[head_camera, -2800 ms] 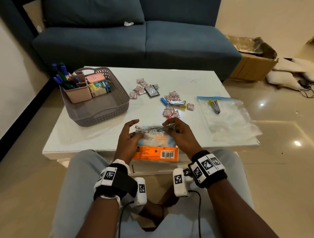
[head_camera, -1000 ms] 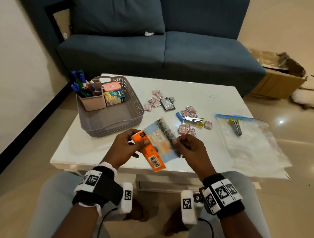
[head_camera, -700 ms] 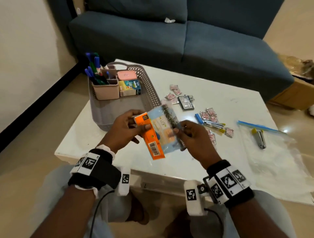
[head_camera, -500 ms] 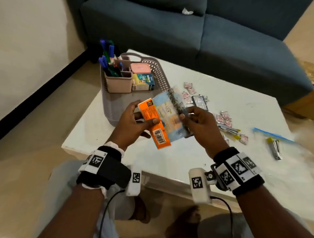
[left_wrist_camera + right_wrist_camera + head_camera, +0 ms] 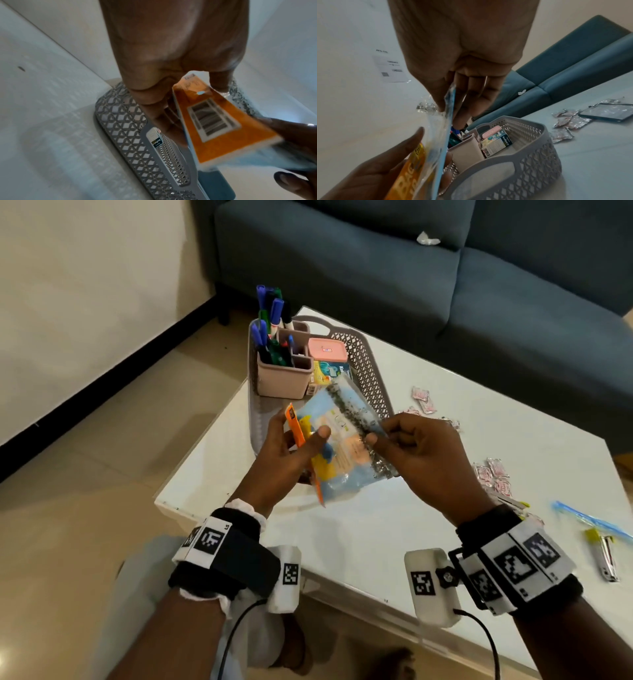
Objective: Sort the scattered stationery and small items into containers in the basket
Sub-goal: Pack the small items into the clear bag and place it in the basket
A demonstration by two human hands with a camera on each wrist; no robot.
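Both hands hold a flat clear packet [image 5: 342, 446] with an orange and blue card inside, just above the near end of the grey lattice basket [image 5: 370, 378]. My left hand [image 5: 291, 446] grips its orange edge [image 5: 217, 121], thumb on the front. My right hand [image 5: 411, 446] pinches the glittery strip along its other edge [image 5: 448, 108]. Inside the basket [image 5: 530, 152] stand a pink pen holder [image 5: 284, 374] with markers, a pink-lidded box [image 5: 327, 349] and a small carton [image 5: 496, 143].
Small pink sachets [image 5: 493, 477] and a dark flat case [image 5: 607, 112] lie scattered on the white table [image 5: 359, 542]. A clear zip bag with a blue strip [image 5: 592, 522] and a yellow-handled metal tool [image 5: 606, 556] lie at the right. A blue sofa [image 5: 376, 261] stands behind.
Both hands lifted the packet off the table's near edge and carried it left to the basket. The packet turned from flat to tilted, orange edge leftward. The head view swung left.
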